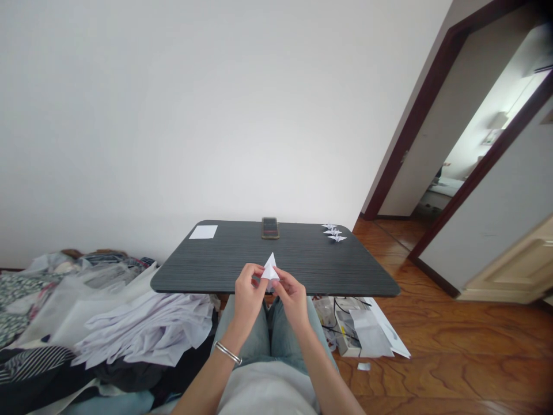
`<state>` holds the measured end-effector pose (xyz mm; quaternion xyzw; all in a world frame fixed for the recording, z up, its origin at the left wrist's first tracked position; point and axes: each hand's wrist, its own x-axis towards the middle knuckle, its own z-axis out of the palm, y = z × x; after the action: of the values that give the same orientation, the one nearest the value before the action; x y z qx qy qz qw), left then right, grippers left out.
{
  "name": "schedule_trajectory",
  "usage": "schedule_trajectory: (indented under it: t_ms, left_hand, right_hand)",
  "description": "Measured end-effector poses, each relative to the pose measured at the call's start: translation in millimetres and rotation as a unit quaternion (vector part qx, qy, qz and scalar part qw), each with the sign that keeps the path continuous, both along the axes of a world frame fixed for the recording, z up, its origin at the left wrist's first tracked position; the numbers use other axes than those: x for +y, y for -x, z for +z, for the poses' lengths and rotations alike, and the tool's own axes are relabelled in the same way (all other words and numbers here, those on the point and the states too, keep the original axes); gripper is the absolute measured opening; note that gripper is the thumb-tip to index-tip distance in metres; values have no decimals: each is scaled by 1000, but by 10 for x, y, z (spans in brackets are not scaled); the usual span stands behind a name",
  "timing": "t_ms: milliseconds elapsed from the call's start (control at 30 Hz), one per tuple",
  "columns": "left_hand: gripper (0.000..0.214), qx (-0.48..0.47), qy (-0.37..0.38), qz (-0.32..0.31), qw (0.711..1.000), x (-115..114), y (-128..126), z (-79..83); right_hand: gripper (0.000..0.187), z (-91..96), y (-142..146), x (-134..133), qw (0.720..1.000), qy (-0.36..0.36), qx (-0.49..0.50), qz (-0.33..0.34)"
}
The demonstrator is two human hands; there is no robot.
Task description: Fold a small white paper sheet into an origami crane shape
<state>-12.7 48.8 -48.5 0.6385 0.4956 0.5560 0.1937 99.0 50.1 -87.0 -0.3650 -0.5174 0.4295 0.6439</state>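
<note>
A small folded white paper piece [270,268] with a pointed top is pinched between both my hands just above the near edge of a dark wood-grain table [242,262]. My left hand [247,294] grips its left side with thumb and fingers; a silver bangle sits on that wrist. My right hand [291,294] grips its right side. Three finished white folded paper figures [333,232] stand in a row at the table's far right corner. A flat white paper sheet [203,231] lies at the far left corner.
A phone [270,227] lies at the middle of the table's far edge. Heaps of cloth and white paper [142,328] fill the left side. Papers, cables and a box [358,331] lie on the wooden floor right of my legs. A doorway [470,167] opens at right.
</note>
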Motion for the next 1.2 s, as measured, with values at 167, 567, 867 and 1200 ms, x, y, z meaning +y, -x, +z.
schedule_trajectory:
  t_ms: [167,567,867,1200]
  left_hand:
    - [5,-28,-16,-14,999,40,27,-59]
    - [35,63,-83,-80,991,44,25,-92]
    - [23,7,-37,-109,993,37,35,-35]
    - [13,16,-94,-105,990,5,51,37]
  right_hand:
    - [28,21,11,14,999,-11,48,18]
    - [19,14,-25,15,999,-5,21,-48]
    - [12,16,4,-19,997,-1,53,-60]
    - [16,50,18,-34,998,6,35,-43]
